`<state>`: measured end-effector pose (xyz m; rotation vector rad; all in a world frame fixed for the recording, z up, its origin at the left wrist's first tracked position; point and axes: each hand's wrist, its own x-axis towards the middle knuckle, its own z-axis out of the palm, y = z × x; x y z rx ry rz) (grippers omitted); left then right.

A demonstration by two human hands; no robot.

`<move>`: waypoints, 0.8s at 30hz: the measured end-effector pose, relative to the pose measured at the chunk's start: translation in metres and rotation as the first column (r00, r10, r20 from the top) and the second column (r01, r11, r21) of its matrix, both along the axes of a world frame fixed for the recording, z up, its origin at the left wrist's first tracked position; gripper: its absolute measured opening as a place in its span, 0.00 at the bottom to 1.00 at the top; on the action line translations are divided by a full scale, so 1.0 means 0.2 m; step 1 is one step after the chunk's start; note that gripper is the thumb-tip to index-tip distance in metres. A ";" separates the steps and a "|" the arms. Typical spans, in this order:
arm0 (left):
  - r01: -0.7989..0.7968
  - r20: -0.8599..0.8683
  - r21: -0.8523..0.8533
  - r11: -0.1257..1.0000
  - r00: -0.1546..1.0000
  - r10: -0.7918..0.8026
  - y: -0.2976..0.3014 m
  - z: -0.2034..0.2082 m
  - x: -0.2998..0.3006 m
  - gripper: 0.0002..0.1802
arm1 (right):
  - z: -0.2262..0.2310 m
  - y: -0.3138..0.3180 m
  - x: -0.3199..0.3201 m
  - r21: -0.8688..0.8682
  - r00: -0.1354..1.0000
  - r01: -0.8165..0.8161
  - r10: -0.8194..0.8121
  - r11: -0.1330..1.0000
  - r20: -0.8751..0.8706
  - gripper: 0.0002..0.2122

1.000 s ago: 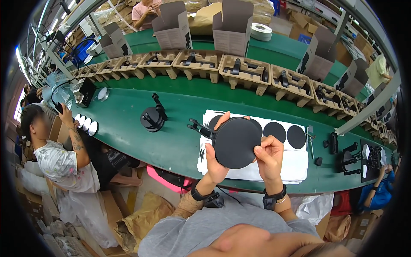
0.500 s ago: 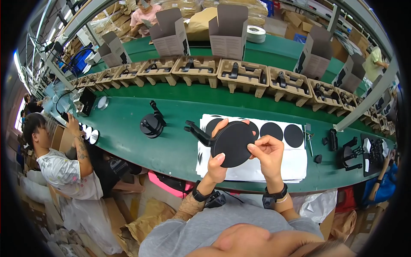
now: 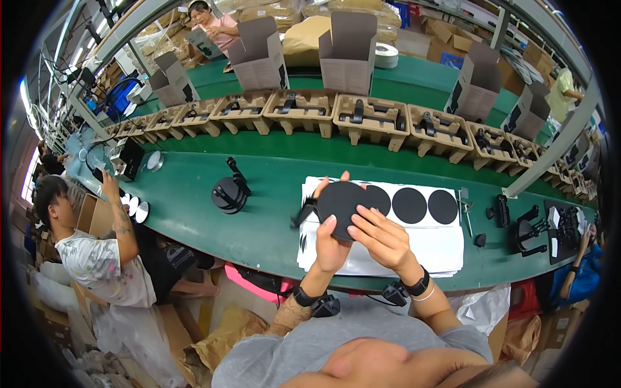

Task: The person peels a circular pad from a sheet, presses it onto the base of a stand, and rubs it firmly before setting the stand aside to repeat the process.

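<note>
My left hand (image 3: 330, 251) grips a black stand with a round base (image 3: 339, 202). The flat face of the base is turned up toward me, and the stand's jointed arm (image 3: 305, 212) sticks out to the left, slightly blurred. Fingers stretched and side by side, my right hand (image 3: 386, 240) lies flat against the lower right of the disc face. Beneath both hands is a stack of white sheets (image 3: 427, 253) carrying round black pads (image 3: 409, 205) in a row; the hands and the base hide part of that row.
Another black stand (image 3: 229, 192) rests on the green table to the left. Brown moulded trays (image 3: 370, 123) with black parts line the back, open boxes (image 3: 347, 55) behind them. On the right are a black frame-like part (image 3: 532, 231) and metal tool (image 3: 468, 213). A co-worker (image 3: 107, 255) sits at left.
My right hand has gone from pinching at the disc's right edge to lying flat on its face. The stand has shifted slightly left and its arm has swung lower.
</note>
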<state>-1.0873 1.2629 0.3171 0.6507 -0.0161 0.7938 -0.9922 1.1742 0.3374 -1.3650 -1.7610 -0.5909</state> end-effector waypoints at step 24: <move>0.088 -0.285 -0.208 0.974 0.947 -0.147 -0.27 -0.51 0.22 0.19 | -0.13 1.30 1.03 -0.373 0.722 0.615 -0.686 0.695 -0.088 0.05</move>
